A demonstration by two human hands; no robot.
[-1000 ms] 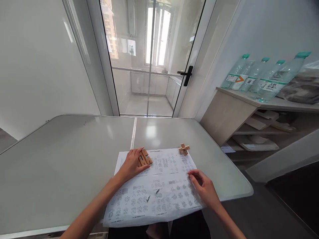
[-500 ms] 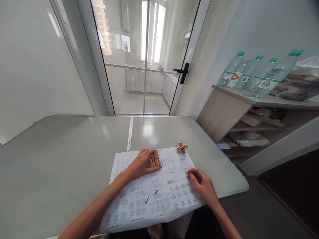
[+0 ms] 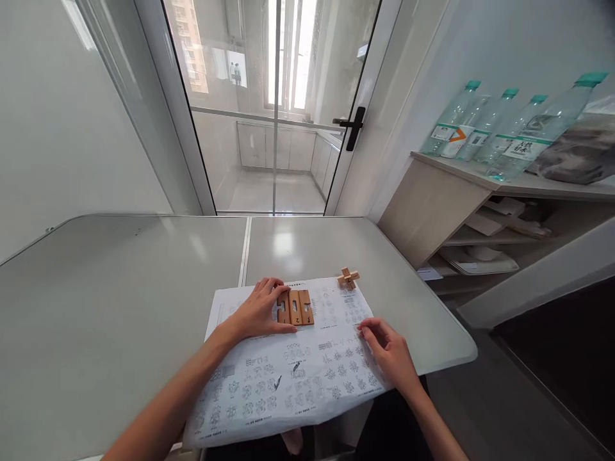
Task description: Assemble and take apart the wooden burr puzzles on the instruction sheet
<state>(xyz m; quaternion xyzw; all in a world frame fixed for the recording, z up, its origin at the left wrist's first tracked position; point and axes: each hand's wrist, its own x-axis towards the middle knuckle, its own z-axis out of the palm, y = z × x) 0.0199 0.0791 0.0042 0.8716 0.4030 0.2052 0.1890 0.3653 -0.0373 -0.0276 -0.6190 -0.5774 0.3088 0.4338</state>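
Three flat wooden puzzle pieces [image 3: 295,308] lie side by side on a printed sheet [image 3: 269,365], marked 1, 2 and 3, with cut-outs in their middles. My left hand [image 3: 259,311] curves around their left side, fingertips by the upper ends and thumb along the lower ends, spread apart. Part of piece 1 is hidden by it. My right hand [image 3: 388,351] rests at the sheet's right edge, fingers curled and thumb meeting the index finger; whether anything is between them cannot be made out. An assembled wooden cross puzzle [image 3: 348,278] stands at the sheet's upper right corner.
The grey table [image 3: 120,307] has a seam across it and a rounded right corner. A low shelf unit [image 3: 442,198] at the right holds several plastic bottles [image 3: 523,148] and a bagged item [image 3: 576,153]. Beyond the table is a glass door [image 3: 298,166] with a black handle [image 3: 354,128].
My left hand has drawn back leftward, so all three numbered pieces show more fully. My right hand stays almost in place. The view has shifted slightly.
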